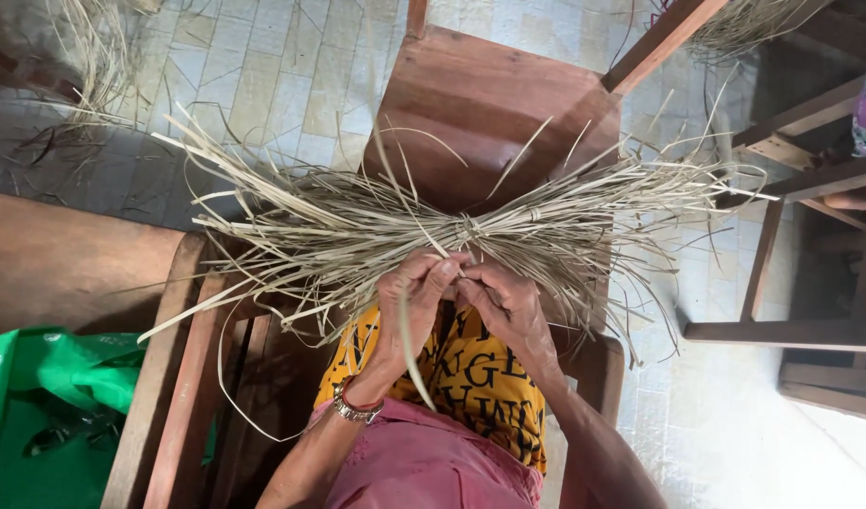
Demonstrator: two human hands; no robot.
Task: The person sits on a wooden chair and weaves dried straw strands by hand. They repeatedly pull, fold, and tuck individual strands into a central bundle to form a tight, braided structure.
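Seen from above, a seated person works a bundle of dry straw [357, 226] that spreads across the middle of the frame, its strands fanning out to left and right from a tied knot [467, 228] at the centre. The left hand [416, 292] and the right hand [503, 300] meet just below that knot, fingers pinched together on thin strands, with one loose strand [409, 349] hanging down past the left wrist. A metal watch [355, 409] circles that wrist at lower centre. The bundle lies over a brown wooden table [480, 104] at upper centre and across the person's lap, which is covered by yellow printed cloth [470, 377] and pink fabric [423, 467]. A green bag [46, 415] sits at lower left beside a wooden chair arm [173, 377]. More loose straw [93, 57] lies on the tiled floor [254, 75] at upper left, and wooden chair frames [810, 179] stand at right.
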